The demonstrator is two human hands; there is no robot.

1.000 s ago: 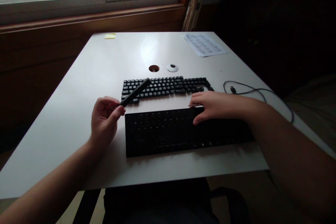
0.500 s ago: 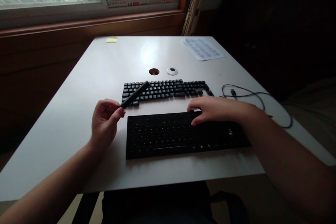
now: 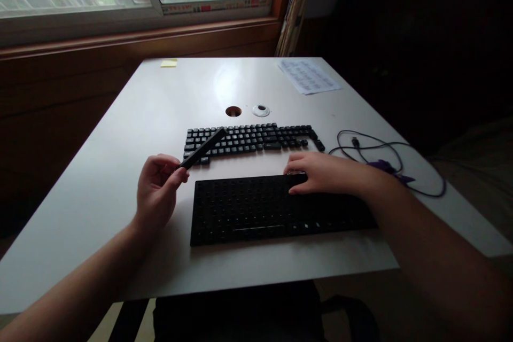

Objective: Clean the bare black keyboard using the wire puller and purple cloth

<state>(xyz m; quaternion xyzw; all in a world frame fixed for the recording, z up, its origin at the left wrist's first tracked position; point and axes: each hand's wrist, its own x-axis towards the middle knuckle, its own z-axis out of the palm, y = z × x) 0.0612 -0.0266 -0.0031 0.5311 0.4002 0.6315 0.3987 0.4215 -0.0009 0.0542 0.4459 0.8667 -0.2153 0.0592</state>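
My left hand (image 3: 157,189) is closed, pinching one end of a long black space bar keycap (image 3: 203,147) between thumb and fingers. The keycap slants up and away, above the table. In front of me lies a black keyboard (image 3: 240,206) stripped of most keycaps, with a thin bright bar along its near side. My right hand (image 3: 315,173) grips the keyboard's far edge, thumb on top and fingers toward the back. Something small and shiny shows by those fingertips, too unclear to name. Beyond the keyboard, loose black keycaps (image 3: 244,138) are laid out in rows.
A black cable (image 3: 385,144) with a plug loops at the right, with a purple item (image 3: 380,165) partly behind my right forearm. Printed sheets (image 3: 310,77) and a yellow sticky note (image 3: 169,63) lie toward the back of the white table (image 3: 100,171). A round hole (image 3: 233,111) opens beside a white cover (image 3: 261,111).
The view has shifted slightly. My right hand sits a little lower against the far edge, and the purple item now shows by my right forearm. My left hand still holds the space bar keycap.
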